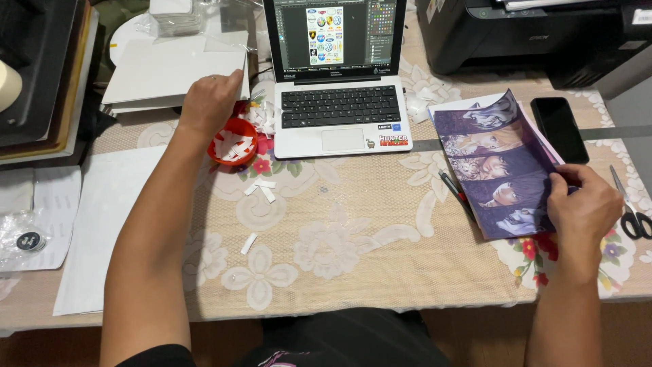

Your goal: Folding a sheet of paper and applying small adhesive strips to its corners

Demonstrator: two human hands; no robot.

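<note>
- Printed sheet (494, 163), purple with drawn faces in stacked bands, lies on the right part of the desk (353, 224), tilted, over a few paler sheets.
- Right hand (583, 207) pinches the sheet's lower right corner, fingers curled onto its edge.
- Left hand (207, 102) is stretched far forward on the left, fingers bent loosely, resting over the rim of a small red bowl (232, 141); whether it grips anything I cannot tell.
- Red bowl holds white paper scraps; more white strips (261, 189) lie scattered on the lace cloth just in front of it.
- Black pen (454, 190) lies just beside the sheet's left edge.
- Dark phone (558, 129) lies face up behind the sheet, and scissors (631, 211) sit to the right of the right hand.
- Open laptop (337, 102) stands at the middle back, its screen lit.
- Black printer (530, 34) sits at the back right; white paper stack (170, 71) lies at the back left.
</note>
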